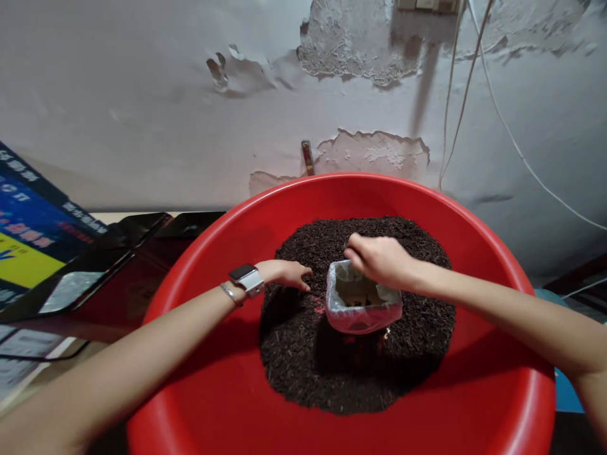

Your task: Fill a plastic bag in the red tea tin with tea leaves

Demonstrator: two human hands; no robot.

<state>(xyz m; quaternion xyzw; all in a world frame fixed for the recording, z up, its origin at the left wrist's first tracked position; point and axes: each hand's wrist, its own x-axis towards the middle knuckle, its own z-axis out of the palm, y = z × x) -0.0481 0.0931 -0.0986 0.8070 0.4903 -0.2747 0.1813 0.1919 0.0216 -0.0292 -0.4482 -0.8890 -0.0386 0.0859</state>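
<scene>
A large red plastic basin [227, 363] holds a wide heap of dark, loose shreds [303, 373] that look like dry tea leaves. Above the heap is a small box-shaped container lined with a clear plastic bag [363, 321], its mouth facing up and a few dark bits inside. My right hand [379, 258] is closed over the container's far rim; its fingertips are curled, so what they grip cannot be made out. To the left of the container, my left hand [290, 275] reaches low over the shreds with its fingers apart and holds nothing.
Behind the basin rises a wall with peeling plaster [374, 155], and cables [502, 120] hang down it at right. Black bags [137, 243] and a blue and yellow printed package [33, 234] stand left of the basin. Something blue [566, 388] shows at the right.
</scene>
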